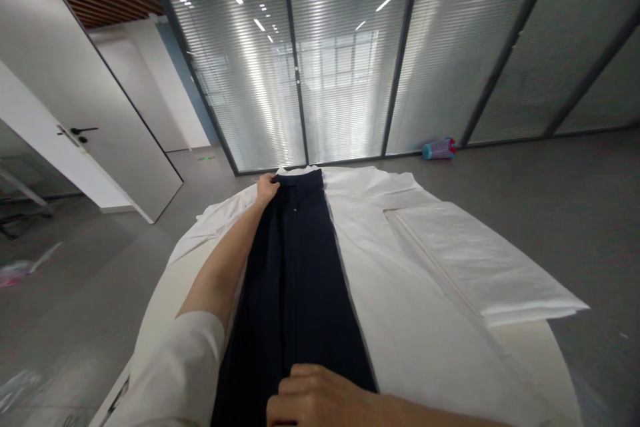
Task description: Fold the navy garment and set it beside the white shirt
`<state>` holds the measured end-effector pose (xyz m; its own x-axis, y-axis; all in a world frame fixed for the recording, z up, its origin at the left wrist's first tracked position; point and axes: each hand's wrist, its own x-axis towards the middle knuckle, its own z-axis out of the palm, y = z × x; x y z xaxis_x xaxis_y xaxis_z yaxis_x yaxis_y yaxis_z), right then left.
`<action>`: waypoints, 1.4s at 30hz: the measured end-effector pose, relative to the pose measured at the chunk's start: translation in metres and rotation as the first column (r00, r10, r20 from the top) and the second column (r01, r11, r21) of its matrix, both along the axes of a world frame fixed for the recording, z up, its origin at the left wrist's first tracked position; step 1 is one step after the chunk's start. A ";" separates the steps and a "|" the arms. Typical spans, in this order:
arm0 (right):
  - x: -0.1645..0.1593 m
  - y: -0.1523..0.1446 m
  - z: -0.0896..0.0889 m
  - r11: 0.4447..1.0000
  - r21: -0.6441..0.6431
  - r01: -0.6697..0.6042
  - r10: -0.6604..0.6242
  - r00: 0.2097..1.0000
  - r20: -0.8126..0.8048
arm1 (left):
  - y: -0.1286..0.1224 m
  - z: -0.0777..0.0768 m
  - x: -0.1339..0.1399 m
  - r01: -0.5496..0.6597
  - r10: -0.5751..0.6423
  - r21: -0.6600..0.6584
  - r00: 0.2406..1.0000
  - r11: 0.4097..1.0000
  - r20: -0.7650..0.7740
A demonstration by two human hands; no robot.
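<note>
Dark navy trousers (310,260) lie lengthwise on top of a white shirt (400,307), which is spread over a pale round table (173,287). My left hand (269,188) reaches to the far end and pinches the left corner of the trousers' waistband. Close to me, my right hand (313,395) is curled over the lower part of the trousers. Its fingers are closed, and what they hold, if anything, is hidden from view. On the right, one sleeve (505,273) of the shirt extends past the table's edge.
Beyond the table stands a glass partition (345,80) with blinds. A blue and pink object (440,149) lies on the floor at its base. An open door (85,93) is on the left. Clear plastic (20,387) and a pinkish item (17,272) lie on the left floor.
</note>
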<state>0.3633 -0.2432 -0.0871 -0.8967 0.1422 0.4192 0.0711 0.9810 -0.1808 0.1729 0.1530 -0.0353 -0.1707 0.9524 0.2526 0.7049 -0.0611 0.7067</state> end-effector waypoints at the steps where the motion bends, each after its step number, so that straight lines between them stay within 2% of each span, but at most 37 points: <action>1: -0.001 0.000 -0.001 1.000 -0.010 -0.002 0.002 1.000 0.027 | 0.002 -0.003 0.008 -0.010 0.011 0.018 1.000 1.000 -0.017; 5: -0.002 0.003 -0.001 1.000 -0.029 0.008 -0.005 0.997 0.082 | 0.009 -0.010 0.032 -0.063 0.067 0.069 0.996 0.996 -0.065; 8: 0.000 0.005 -0.007 0.999 -0.043 0.021 -0.019 0.998 0.067 | 0.012 -0.016 0.040 -0.051 0.057 0.067 0.993 0.996 -0.106; 13: 0.006 0.008 -0.014 0.998 -0.061 0.000 0.003 0.999 0.042 | 0.013 -0.022 0.038 0.093 -0.094 -0.012 0.979 0.996 -0.178; 15: 0.010 0.008 -0.007 0.998 -0.062 -0.016 0.019 0.999 0.048 | 0.012 -0.019 0.032 0.160 -0.164 -0.036 0.967 0.986 -0.197; 18: 0.016 0.008 0.014 0.995 -0.100 -0.027 0.034 0.997 0.071 | 0.001 -0.012 0.017 0.265 -0.269 -0.047 0.938 0.963 -0.217; 22: 0.023 0.006 0.040 0.990 -0.144 -0.003 0.019 0.993 0.113 | -0.034 -0.007 -0.008 0.359 -0.345 0.008 0.904 0.933 -0.251; 25: 0.025 0.005 0.050 0.990 -0.143 0.002 0.018 0.990 0.137 | -0.071 -0.006 -0.027 0.401 -0.373 0.055 0.888 0.914 -0.270; 29: 0.024 0.005 0.051 0.991 -0.135 -0.005 0.024 0.990 0.140 | -0.117 -0.010 -0.044 0.421 -0.379 0.111 0.883 0.900 -0.278; 34: 0.024 0.006 0.050 0.990 -0.129 -0.047 0.067 0.985 0.157 | -0.164 -0.017 -0.049 0.438 -0.384 0.148 0.875 0.886 -0.295; 39: 0.027 0.006 0.058 0.990 -0.129 -0.053 0.075 0.982 0.173 | -0.202 -0.026 -0.049 0.483 -0.421 0.179 0.857 0.857 -0.296; 42: 0.027 0.007 0.062 0.988 -0.143 -0.057 0.081 0.982 0.170 | -0.217 -0.032 -0.050 0.451 -0.384 0.204 0.875 0.869 -0.295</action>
<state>0.3904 -0.2364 -0.0255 -0.9641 0.1226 0.2355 0.0466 0.9514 -0.3043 0.1226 -0.0636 -0.0670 0.3247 0.8150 0.4800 0.7149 -0.5437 0.4396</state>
